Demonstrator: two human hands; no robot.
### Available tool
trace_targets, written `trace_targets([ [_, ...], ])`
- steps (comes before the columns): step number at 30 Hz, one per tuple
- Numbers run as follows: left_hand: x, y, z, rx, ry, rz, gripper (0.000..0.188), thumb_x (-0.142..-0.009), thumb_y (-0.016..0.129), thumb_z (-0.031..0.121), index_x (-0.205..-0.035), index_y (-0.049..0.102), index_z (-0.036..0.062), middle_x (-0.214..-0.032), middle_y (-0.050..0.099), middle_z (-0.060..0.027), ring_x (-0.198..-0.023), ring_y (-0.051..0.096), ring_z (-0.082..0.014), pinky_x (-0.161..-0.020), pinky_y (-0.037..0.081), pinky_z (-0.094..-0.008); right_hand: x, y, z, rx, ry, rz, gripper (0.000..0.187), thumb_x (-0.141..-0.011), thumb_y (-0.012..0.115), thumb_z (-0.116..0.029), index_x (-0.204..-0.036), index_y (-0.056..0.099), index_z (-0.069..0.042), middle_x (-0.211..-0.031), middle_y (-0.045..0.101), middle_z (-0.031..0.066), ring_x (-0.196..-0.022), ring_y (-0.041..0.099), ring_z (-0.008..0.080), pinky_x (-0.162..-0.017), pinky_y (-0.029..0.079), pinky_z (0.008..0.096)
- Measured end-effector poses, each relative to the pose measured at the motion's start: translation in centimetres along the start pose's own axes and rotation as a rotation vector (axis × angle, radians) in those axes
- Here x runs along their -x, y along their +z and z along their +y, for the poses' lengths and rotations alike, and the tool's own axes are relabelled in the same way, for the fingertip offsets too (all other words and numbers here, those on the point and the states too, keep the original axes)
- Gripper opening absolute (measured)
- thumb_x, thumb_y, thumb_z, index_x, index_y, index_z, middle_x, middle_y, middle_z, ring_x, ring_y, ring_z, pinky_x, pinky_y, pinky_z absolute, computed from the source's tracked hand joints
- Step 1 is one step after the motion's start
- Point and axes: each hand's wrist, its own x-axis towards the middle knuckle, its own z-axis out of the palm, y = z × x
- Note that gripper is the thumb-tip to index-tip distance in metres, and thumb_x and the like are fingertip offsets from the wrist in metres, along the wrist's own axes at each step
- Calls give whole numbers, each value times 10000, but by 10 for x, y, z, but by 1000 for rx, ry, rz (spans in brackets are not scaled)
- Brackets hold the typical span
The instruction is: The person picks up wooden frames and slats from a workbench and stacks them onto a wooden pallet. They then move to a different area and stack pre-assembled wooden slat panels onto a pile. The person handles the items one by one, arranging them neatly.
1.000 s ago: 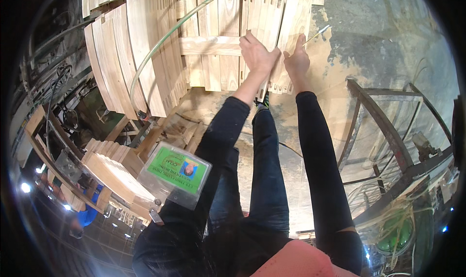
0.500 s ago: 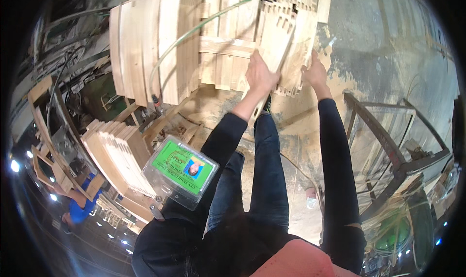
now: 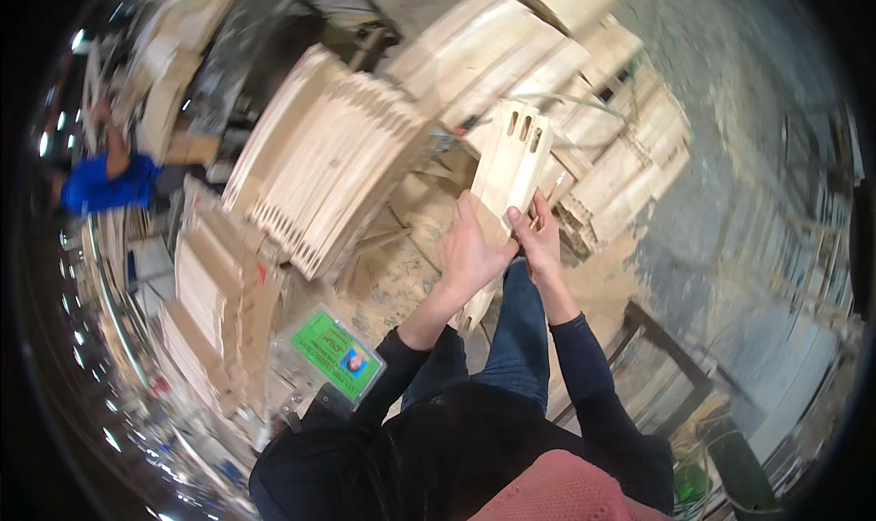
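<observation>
A small bundle of pale slotted wooden slats (image 3: 507,170) is between my hands in front of my body, tilted, its far end showing oblong slots. My left hand (image 3: 470,249) is closed around its left side, fingers mostly hidden beneath. On the right side, my right hand (image 3: 538,240) grips it with the thumb on top. The bundle's near end reaches down over my legs. Just beyond my right hand stand stacked slats (image 3: 630,179) of the same pale wood.
Left of me is a large stack of curved, notched wooden pieces (image 3: 333,161), with more boards (image 3: 214,293) nearer. Another pile (image 3: 497,51) stands at the far side. A metal frame (image 3: 671,357) is on my right. A person in blue (image 3: 109,182) is at far left.
My hands have lifted the slats away from the stack and drawn them toward my body. My right hand has moved left onto the bundle, and the view has swung left.
</observation>
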Motion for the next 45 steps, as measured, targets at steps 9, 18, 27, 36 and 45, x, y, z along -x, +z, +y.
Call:
trace_targets([
  [9,146,-210,-201,349,122,423,683,-801,760,303,-1331,420,38,-1218,471,-192,-1106,555,-344,-926,467,-424,147,259,38,-123,256,-572,564,-890,634,-321,-1292,481,45,-1162,605,138,-1018,616,216,-875,511,340],
  [18,293,-381,-370,1047,-145,596,360,-944,612,207,-1206,545,-30,-1109,646,-125,-995,633,-165,-862,509,-305,287,451,132,-113,524,-879,531,-899,608,-303,-1300,481,21,-1161,623,165,-1008,644,253,-882,533,357],
  [27,351,-407,-483,1229,-148,662,454,-1036,442,282,-1390,456,-1,-1222,607,-58,-1085,569,-137,-954,439,-285,366,569,195,16,669,-1142,451,-903,615,-322,-1191,561,20,-1039,672,136,-919,672,231,-827,558,343],
  [36,307,-490,-539,828,-298,757,845,-922,551,535,-1442,312,-88,-1366,494,-243,-1202,528,-268,-973,427,-344,338,690,242,62,633,-1181,433,-870,675,-281,-1190,576,-7,-1060,651,95,-933,644,212,-830,536,334],
  [45,254,-582,-592,610,-420,710,503,-863,578,171,-1267,498,-118,-1270,546,-292,-1204,526,-387,-1040,401,-374,271,837,327,530,-24,-1022,851,-819,721,-409,-1363,351,131,-1263,558,244,-1102,588,307,-937,469,368],
])
